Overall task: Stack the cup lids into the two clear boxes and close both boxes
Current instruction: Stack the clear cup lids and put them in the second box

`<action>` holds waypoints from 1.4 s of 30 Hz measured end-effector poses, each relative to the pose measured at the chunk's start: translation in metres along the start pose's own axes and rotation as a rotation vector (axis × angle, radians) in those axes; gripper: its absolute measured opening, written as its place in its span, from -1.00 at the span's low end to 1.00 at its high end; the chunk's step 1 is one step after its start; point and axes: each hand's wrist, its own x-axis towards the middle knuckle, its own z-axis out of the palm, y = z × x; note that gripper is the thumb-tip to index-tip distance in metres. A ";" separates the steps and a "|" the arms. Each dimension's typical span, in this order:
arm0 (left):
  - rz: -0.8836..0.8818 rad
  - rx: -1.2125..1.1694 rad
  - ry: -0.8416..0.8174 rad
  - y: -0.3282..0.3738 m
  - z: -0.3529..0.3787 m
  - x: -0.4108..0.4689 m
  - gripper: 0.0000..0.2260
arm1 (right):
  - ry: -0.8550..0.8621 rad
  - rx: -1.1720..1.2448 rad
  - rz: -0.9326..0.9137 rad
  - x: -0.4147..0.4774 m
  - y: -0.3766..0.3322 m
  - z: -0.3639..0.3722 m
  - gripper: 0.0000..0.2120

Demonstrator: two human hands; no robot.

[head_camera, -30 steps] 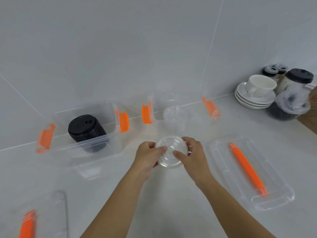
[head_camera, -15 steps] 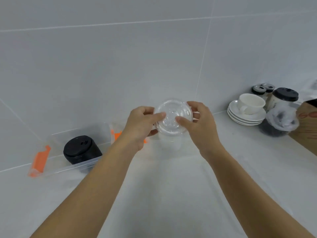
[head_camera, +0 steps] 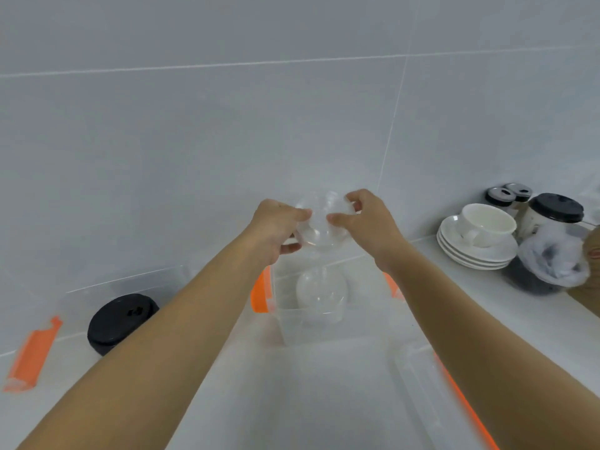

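Fingertips point(head_camera: 303, 215) around clear lid point(head_camera: 323, 227), unmarked

Open box point(head_camera: 285, 323) mouth, unobstructed below

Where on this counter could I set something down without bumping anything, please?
The widest bare counter lies between the forearms, in front of the middle clear box and left of the loose box lid. The far right corner is crowded: stacked saucers, a white cup, jars. The black lids fill the left box.
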 end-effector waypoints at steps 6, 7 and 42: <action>-0.209 0.128 -0.047 -0.048 0.006 0.028 -0.73 | -0.165 -0.120 0.171 0.015 0.053 0.024 -0.50; -0.226 0.145 -0.050 -0.053 0.008 0.031 -0.71 | -0.190 -0.133 0.192 0.017 0.061 0.027 -0.50; -0.367 0.471 -0.112 -0.085 0.030 0.041 -0.68 | -0.372 -0.330 0.223 0.025 0.105 0.041 -0.55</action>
